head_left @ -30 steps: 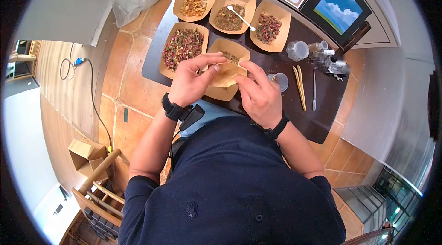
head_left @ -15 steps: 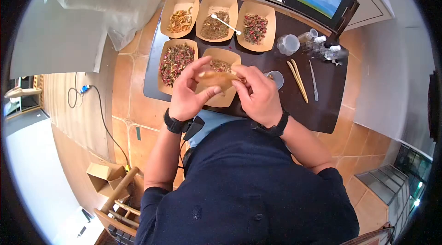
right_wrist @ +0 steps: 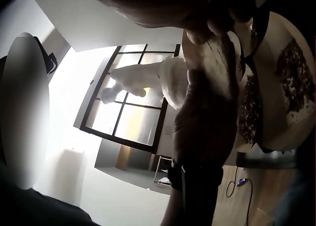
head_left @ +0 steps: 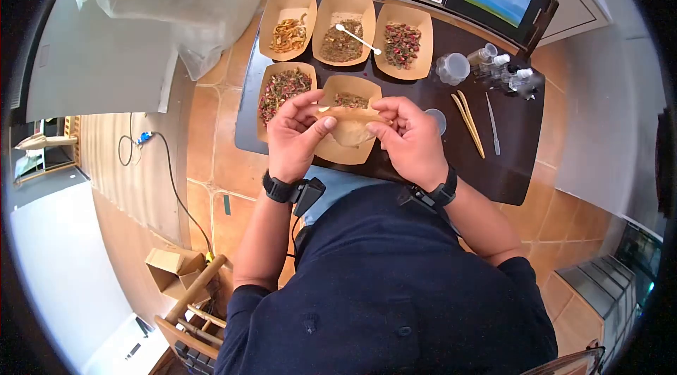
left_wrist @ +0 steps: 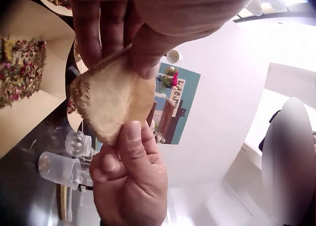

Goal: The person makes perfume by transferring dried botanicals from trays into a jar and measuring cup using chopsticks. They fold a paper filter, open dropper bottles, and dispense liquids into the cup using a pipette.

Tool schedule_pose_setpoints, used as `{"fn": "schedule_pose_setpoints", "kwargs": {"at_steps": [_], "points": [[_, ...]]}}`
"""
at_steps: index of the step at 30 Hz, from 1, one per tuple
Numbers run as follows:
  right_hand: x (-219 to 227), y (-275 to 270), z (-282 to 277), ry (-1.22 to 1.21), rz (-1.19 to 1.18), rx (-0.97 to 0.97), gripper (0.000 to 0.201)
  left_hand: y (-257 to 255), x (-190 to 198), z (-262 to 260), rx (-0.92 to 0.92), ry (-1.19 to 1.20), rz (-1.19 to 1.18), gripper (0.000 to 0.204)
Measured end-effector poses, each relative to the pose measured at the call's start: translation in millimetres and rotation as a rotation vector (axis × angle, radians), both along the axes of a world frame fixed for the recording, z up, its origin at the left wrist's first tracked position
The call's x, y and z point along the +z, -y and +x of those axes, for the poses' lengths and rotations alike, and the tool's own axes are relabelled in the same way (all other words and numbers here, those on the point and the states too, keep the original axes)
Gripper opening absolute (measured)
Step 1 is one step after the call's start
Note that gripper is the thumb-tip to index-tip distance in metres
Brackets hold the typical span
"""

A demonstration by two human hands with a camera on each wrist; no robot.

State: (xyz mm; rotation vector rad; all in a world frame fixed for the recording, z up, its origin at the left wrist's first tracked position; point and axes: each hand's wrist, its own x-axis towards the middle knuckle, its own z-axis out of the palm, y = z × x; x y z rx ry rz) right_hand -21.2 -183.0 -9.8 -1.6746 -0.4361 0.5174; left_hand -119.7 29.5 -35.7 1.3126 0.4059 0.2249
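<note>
Both hands hold up a brown paper filter (head_left: 352, 130), a thin pouch with a crimped edge that shows in the left wrist view. My left hand (head_left: 290, 141) pinches its left end between thumb and fingers. On the opposite end, the thumb and fingers of my right hand (head_left: 416, 141) grip the paper. The filter is above a kraft paper tray (head_left: 337, 86) of dried herbs and partly covers it. Left of that tray, another tray (head_left: 268, 79) holds dried red petals and leaves. A clear plastic cup (head_left: 438, 121) stands just beyond my right hand, partly hidden.
Three more paper trays of dried plants line the back; a white spoon (head_left: 360, 39) lies across the middle one. To the right on the dark table (head_left: 504, 177) are wooden tweezers (head_left: 468, 125), a plastic dropper (head_left: 492, 125), a lidded jar (head_left: 453, 68) and small bottles (head_left: 504, 72).
My left fingers, spread at the filter half a second ago, now pinch its end. The filter has turned and hangs stretched between both hands. The head view has shifted slightly.
</note>
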Motion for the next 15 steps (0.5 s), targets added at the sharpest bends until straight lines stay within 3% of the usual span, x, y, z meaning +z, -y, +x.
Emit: {"fn": "schedule_pose_setpoints", "kwargs": {"at_steps": [5,15], "points": [[-4.6,-1.9,3.6,-0.101,0.092,-0.062,0.028,0.0,3.6,2.2,-0.025,0.074,-0.221,0.050],[0.8,-0.5,1.7,0.011,0.012,-0.034,0.024,-2.1,0.1,2.8,-0.020,0.031,-0.161,0.041]]}}
